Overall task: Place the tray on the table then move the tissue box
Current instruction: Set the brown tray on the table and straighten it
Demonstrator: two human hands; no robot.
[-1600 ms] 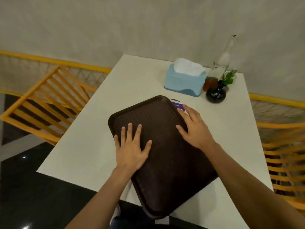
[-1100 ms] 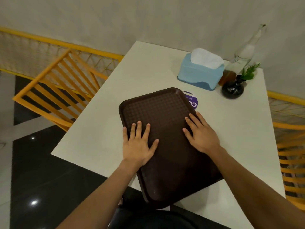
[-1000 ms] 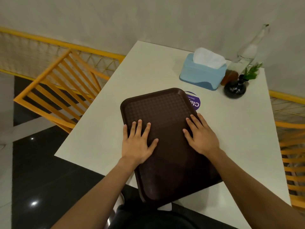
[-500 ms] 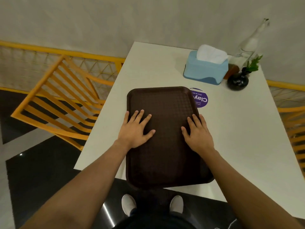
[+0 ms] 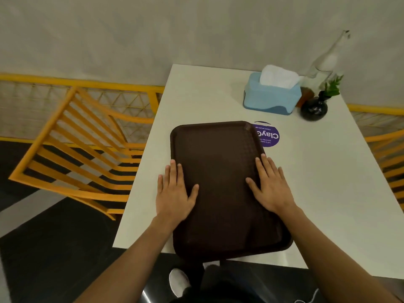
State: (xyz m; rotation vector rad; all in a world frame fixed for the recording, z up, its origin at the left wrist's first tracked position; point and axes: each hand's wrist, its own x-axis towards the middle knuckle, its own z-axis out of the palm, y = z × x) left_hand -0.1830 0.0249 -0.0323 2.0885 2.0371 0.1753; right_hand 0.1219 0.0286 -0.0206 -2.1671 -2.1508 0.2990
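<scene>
White table [image 5: 317,182], tray [image 5: 218,171] overhanging near edge, tissue box [image 5: 271,99] far corner

There was one brown tray [image 5: 218,189], one blue tissue box [image 5: 271,99], one glass bottle [image 5: 323,64], one black vase [image 5: 313,109], one purple sticker [image 5: 269,136], two hands, two orange chairs.

Textured brown plastic tray [image 5: 218,171] on smooth matt table [image 5: 328,182].

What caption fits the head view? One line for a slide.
Both hands flat on brown tray, blue tissue box beyond.
</scene>
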